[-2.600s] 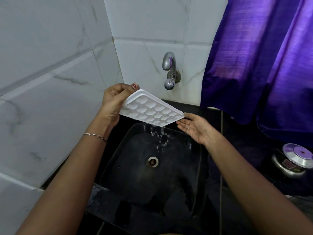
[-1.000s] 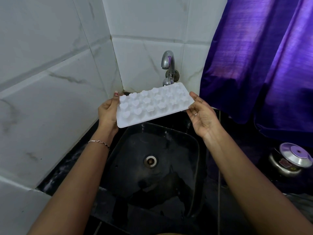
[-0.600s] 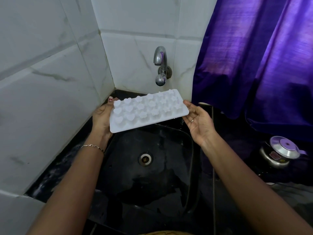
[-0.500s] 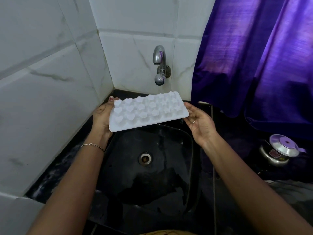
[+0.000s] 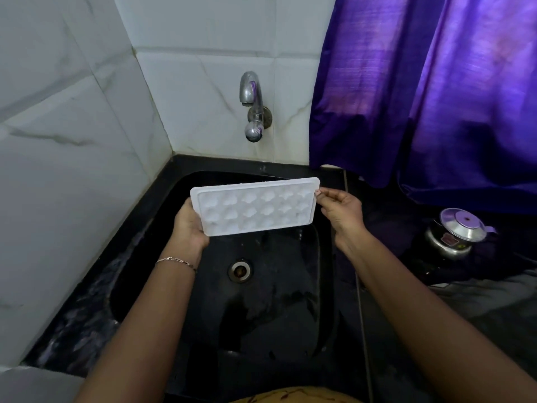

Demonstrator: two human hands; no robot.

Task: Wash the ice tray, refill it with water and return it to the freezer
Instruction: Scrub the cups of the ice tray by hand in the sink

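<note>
A white ice tray [image 5: 255, 205] with several heart-shaped cups is held over the black sink [image 5: 290, 301], its hollow side facing me and tilted up towards me. My left hand [image 5: 189, 223] grips its left end from behind and below. My right hand [image 5: 340, 209] pinches its right end with fingertips. The cups look empty. The chrome tap [image 5: 252, 104] on the tiled wall above runs no water.
White marble-look tiles [image 5: 72, 170] close in the left and back. A purple curtain [image 5: 421, 91] hangs at the right. A steel pot with a lid [image 5: 456, 232] stands on the dark counter at the right. The drain [image 5: 239, 270] sits mid-sink.
The tray has been turned over: earlier its bumpy underside faced me, now the hollow cups do. It sits lower over the sink, and my right hand now pinches the end.
</note>
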